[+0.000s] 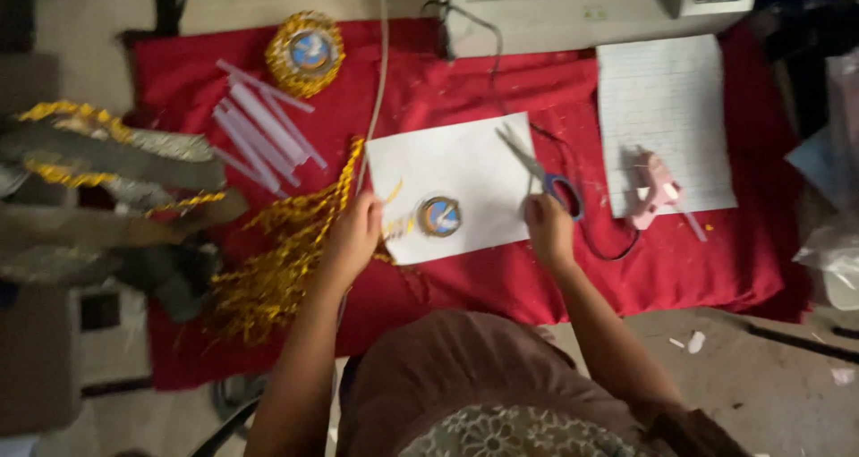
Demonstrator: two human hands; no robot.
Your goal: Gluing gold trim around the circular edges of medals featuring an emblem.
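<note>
My left hand (pixel 356 232) rests at the left edge of a white paper sheet (pixel 465 157) and pinches a short strip of gold trim (pixel 397 228). That strip leads to a small round blue-and-white badge (pixel 440 215) lying on the sheet. My right hand (pixel 548 228) is closed around the blue handles of a pair of scissors (pixel 535 169), whose blades point up and left over the paper. Everything lies on a red cloth (pixel 465 90).
A pile of gold tinsel (pixel 277 260) lies left of the paper. Several clear glue sticks (pixel 259 126) and a finished gold-rimmed badge (pixel 306 53) sit at the upper left. A pink glue gun (pixel 655 189) rests on lined paper (pixel 667 108) at right. A grey machine (pixel 582 5) stands behind.
</note>
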